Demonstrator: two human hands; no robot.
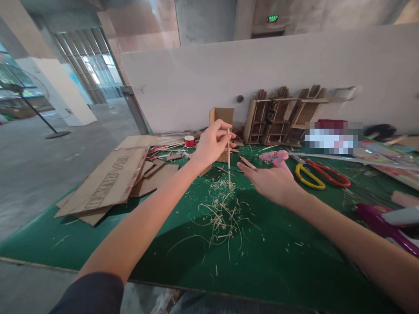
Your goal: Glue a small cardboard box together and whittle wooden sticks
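Observation:
My left hand point(212, 141) is closed in a pinch on the top of a thin wooden stick point(228, 163). The stick stands upright, its lower tip on the green mat point(147, 244) at a heap of pale wood shavings point(222, 211). My right hand point(270, 181) lies just right of the stick with the fingers stretched toward it. A small flat wooden piece point(248, 163) sits at its fingertips; whether the hand holds it I cannot make out.
Flat cardboard sheets point(108, 181) lie at the left. A red spool point(189, 141), a small cardboard box point(222, 117) and cardboard models point(281, 115) stand by the white wall. A pink tool point(278, 158), yellow and red scissors point(316, 174) and purple tool point(382, 224) lie right.

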